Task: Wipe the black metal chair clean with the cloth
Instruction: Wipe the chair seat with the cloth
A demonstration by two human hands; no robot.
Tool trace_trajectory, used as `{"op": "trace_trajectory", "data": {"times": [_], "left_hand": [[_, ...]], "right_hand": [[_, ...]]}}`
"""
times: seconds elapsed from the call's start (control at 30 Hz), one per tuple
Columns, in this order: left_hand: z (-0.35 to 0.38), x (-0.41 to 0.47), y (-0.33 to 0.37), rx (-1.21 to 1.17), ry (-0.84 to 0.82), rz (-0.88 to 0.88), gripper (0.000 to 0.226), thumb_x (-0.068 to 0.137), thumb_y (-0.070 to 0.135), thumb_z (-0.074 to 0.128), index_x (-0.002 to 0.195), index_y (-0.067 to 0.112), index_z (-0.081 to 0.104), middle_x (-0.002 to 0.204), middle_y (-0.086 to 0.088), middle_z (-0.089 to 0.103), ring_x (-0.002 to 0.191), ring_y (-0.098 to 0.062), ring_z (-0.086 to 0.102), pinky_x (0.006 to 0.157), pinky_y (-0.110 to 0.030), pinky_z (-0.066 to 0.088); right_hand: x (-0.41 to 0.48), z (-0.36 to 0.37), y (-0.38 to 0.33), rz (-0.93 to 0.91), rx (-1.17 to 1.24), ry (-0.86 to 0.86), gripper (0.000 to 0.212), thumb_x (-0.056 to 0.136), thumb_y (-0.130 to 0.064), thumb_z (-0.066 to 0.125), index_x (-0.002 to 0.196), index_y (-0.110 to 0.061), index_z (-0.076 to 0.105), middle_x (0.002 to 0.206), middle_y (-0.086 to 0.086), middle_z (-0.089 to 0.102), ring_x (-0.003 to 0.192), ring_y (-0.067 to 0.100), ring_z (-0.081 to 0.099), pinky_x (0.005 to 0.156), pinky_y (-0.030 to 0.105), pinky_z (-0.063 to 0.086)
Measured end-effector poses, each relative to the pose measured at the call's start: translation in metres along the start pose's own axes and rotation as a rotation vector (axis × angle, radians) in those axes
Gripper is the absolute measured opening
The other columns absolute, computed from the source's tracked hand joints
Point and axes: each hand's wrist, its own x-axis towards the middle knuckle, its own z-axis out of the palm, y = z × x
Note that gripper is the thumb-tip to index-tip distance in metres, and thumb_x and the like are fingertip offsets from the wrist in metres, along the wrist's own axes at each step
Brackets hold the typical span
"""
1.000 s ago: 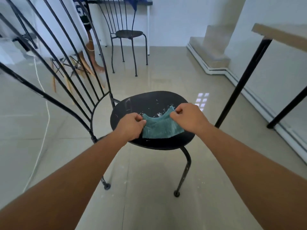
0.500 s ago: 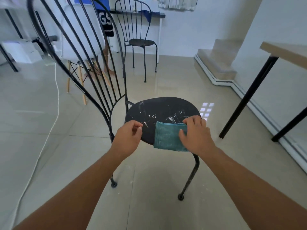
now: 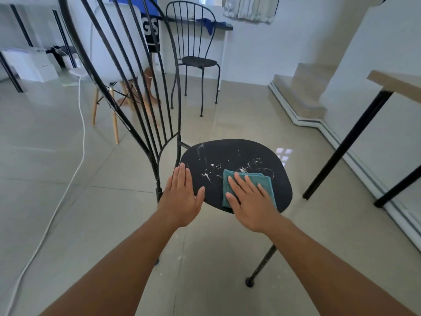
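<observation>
The black metal chair [image 3: 230,153] stands in front of me, its round seat flecked with white marks and its tall barred back rising at the left. A folded teal cloth [image 3: 264,179] lies on the near right part of the seat. My right hand [image 3: 250,199] lies flat on the cloth with fingers spread, pressing it down. My left hand [image 3: 182,197] rests flat and open on the seat's near left edge, holding nothing.
A second black metal chair [image 3: 198,62] stands further back by a shelf. A white chair with wooden legs [image 3: 114,65] holds a seated person at the back left. A white cable [image 3: 79,124] runs across the tiled floor. A black-legged table [image 3: 391,80] is at right.
Both hands held the cloth stretched between them; the left hand let go and now lies flat on the seat edge. The cloth is folded and the right hand presses it down.
</observation>
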Motion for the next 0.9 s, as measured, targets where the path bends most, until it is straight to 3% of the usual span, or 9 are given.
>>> {"op": "trace_trajectory", "data": {"times": [0.27,0.43,0.63,0.9], "left_hand": [[0.003,0.004,-0.012,-0.013,0.007,0.054,0.074,0.113,0.051,0.011,0.171,0.009,-0.008,0.179,-0.007,-0.016,0.166,-0.02,-0.013,0.135,-0.042,0.003],[-0.003,0.012,-0.014,-0.069,-0.026,0.055,0.068,0.115,0.042,0.015,0.171,0.011,-0.008,0.179,-0.005,-0.017,0.165,-0.019,-0.014,0.135,-0.039,0.002],[-0.004,0.012,-0.013,-0.105,-0.044,0.051,0.071,0.115,0.043,0.018,0.17,0.006,-0.008,0.179,-0.01,-0.018,0.166,-0.022,-0.013,0.135,-0.041,0.003],[0.004,0.005,-0.009,-0.092,0.026,0.016,0.076,0.113,0.051,0.015,0.17,0.006,-0.006,0.179,-0.011,-0.016,0.166,-0.023,-0.011,0.135,-0.041,0.003]], "right_hand": [[0.06,-0.004,-0.029,0.092,0.01,-0.01,0.078,0.106,-0.071,0.005,0.173,-0.032,-0.001,0.18,-0.01,-0.01,0.167,0.019,-0.01,0.134,0.054,-0.003],[0.065,0.002,-0.054,-0.017,0.027,0.011,0.074,0.107,-0.069,0.009,0.173,-0.034,0.001,0.181,-0.011,-0.006,0.167,0.018,-0.007,0.134,0.054,-0.002],[0.025,0.004,-0.026,-0.151,-0.007,-0.032,0.072,0.107,-0.073,0.008,0.171,-0.043,-0.003,0.178,-0.021,-0.01,0.165,0.009,-0.012,0.135,0.048,-0.004],[0.051,-0.007,0.013,0.056,0.005,-0.044,0.074,0.105,-0.074,0.006,0.171,-0.042,-0.003,0.179,-0.018,-0.01,0.166,0.012,-0.009,0.135,0.05,-0.002]]}}
